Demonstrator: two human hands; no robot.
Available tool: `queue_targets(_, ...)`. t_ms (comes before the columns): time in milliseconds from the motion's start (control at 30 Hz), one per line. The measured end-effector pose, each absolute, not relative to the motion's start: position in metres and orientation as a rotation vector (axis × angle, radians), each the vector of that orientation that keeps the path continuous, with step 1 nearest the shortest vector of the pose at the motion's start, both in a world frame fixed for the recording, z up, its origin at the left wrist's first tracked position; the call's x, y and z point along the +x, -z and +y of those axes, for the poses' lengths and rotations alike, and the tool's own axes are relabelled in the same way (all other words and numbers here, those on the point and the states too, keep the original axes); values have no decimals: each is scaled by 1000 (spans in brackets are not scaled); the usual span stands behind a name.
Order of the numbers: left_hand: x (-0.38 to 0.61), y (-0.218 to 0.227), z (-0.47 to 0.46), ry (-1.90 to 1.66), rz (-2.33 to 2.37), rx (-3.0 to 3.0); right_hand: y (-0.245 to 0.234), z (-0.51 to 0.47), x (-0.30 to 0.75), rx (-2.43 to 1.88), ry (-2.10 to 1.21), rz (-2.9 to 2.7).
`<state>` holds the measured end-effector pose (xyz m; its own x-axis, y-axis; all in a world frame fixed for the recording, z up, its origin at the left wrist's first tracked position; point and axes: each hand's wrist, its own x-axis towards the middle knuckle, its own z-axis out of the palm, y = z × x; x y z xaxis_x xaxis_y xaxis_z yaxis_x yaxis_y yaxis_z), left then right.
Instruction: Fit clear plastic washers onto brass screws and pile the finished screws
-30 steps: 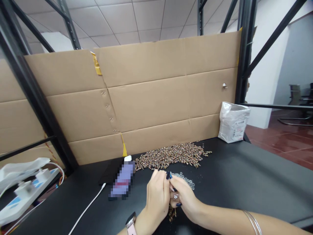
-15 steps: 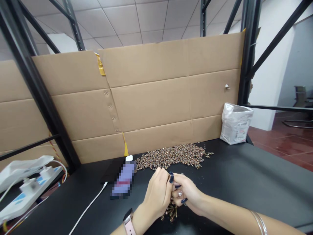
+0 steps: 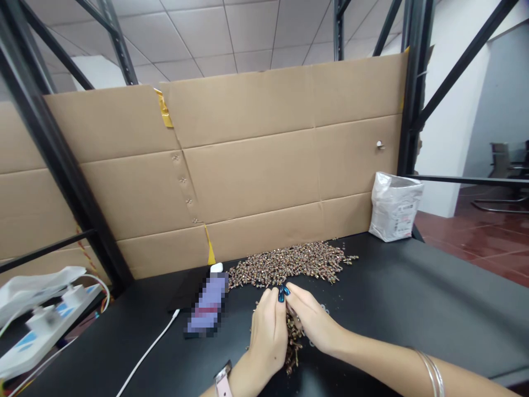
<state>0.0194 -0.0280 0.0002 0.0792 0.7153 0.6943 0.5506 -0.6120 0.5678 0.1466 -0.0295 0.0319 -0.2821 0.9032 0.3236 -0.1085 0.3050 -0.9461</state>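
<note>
Left wrist (image 3: 238, 370): watch (image 3: 223, 379) on a pink strap
Right forearm (image 3: 372, 355): bare, with two thin silver bangles (image 3: 427, 375)
Fingernails (image 3: 283, 294): long, glossy, dark blue polish

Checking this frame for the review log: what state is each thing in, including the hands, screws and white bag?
Left bare hand: cupped, pressed against the right hand
Right bare hand: cupped, pressed against the left hand
Small brass-coloured screws: trailing from between the hands
Heap of brass-coloured screws: loose, spread out
White plastic bag: upright, top crumpled
</note>
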Motion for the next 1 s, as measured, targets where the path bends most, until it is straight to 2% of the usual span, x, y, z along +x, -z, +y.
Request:
queue_targets(167,13,13,-22,-1596,1377,2354,-29,-35,146,-871,-882,-1700)
queue_targets(300,21,1,-28,-1581,1352,2144,-23,-34,148,-853,-639,-1797)
queue_targets(500,23,-22,-29,-1345,1173,1786,-25,-15,160,-726,-77,-2160)
queue_targets(700,8,-44,-33,-873,1066,1424,-27,4,163,-505,525,-2369)
queue_targets(833,-4,-52,-37,-696,1062,1250,-27,4,159,-431,672,-2375)
queue_targets(1000,-8,-50,-37,-637,1102,1206,-25,7,158,-275,687,-2323)
